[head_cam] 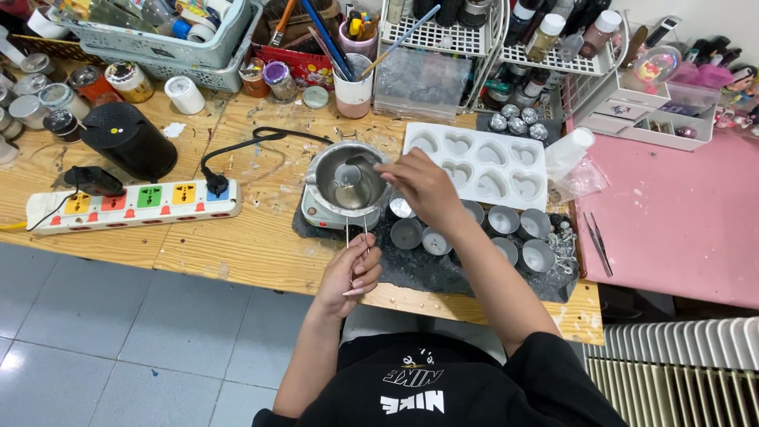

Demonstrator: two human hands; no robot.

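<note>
Melting pot (348, 182): wire handle (356, 237) runs toward the person. Left hand (352, 277) grips handle end, below pot. Right hand (423, 186) pinches spoon (352, 172) over pot.

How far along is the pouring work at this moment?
Done: small metal cups are set out beside the white heart mould, whose cavities look empty. In hand: left hand grips the wire handle of the metal melting pot; right hand stirs in it. Left: filling; cup contents unclear.
</note>
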